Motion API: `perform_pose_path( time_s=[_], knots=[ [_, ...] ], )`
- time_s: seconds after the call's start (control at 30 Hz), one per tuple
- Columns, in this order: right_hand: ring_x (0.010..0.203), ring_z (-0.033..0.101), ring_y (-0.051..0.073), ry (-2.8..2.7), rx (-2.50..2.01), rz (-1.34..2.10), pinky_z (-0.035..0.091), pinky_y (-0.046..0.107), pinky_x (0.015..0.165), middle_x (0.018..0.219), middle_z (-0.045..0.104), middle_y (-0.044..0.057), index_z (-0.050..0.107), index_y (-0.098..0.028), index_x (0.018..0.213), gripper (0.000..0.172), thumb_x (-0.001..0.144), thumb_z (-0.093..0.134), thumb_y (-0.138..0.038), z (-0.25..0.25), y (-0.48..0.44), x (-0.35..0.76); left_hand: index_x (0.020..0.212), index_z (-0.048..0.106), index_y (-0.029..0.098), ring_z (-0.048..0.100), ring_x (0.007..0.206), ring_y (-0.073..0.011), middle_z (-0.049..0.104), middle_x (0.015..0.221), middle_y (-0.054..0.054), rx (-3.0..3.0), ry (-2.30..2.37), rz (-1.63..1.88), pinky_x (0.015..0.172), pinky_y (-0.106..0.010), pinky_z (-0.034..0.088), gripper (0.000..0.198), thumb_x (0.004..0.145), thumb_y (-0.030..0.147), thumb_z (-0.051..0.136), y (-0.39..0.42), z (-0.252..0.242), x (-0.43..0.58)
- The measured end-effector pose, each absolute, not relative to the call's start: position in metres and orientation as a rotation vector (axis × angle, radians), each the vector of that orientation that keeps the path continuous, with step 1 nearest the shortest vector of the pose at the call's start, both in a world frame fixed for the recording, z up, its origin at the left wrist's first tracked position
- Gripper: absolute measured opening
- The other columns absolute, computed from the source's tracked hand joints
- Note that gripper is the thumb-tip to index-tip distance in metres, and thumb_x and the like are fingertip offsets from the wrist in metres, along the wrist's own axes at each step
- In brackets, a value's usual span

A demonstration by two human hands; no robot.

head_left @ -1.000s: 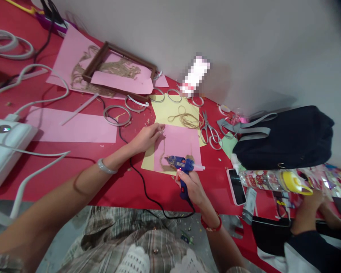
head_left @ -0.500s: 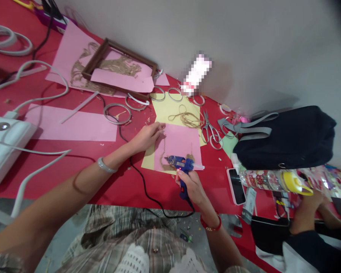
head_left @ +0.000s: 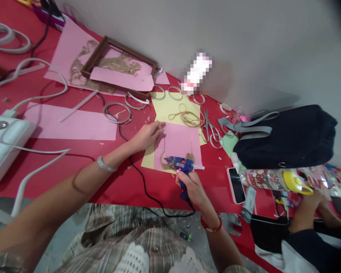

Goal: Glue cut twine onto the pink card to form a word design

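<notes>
Work in hand: hot glue gun (head_left: 182, 165) held over twine strand (head_left: 162, 151) on pink paper sheet (head_left: 184, 142), sheet lying on yellow paper (head_left: 170, 110), on red bench (head_left: 74, 163). Right hand (head_left: 191, 188): fingers (head_left: 180, 178) clenched round gun grip, nozzle pointing left, near twine. Left hand (head_left: 147, 135): fingers (head_left: 159, 127) extended at sheet's top edge near twine end; pinching or resting, cannot tell. Twine coil (head_left: 186, 118) on yellow paper beyond. Steel scissors (head_left: 211, 131) to right. Dark wooden frame (head_left: 127, 50) farther off. Co-worker's hand (head_left: 304, 212) at far right, well apart.
</notes>
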State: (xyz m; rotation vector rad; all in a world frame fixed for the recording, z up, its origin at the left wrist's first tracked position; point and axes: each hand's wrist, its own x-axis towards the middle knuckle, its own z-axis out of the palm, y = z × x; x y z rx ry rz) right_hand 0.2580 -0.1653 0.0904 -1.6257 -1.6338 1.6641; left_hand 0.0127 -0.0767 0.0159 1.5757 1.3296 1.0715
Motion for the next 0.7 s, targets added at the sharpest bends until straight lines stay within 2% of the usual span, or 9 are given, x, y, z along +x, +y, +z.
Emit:
perform_pose_path(
  time_s=[0.7],
  knots=[
    [0.058,0.045,0.014,-1.716,-1.616,1.635,0.034,0.030,0.058,0.060,0.050,-0.001,0.052,-0.023,0.063,0.046,0.091,0.054,-0.059,0.0974,-0.1727,0.2622,0.086,0.048,0.025,0.061,0.139,-0.0290,0.068,0.144,-0.017,1.571,1.327,1.059,0.112,-0.044,0.052,0.016,0.099,0.034,0.049,-0.0767,0.0158,0.0126]
  ],
)
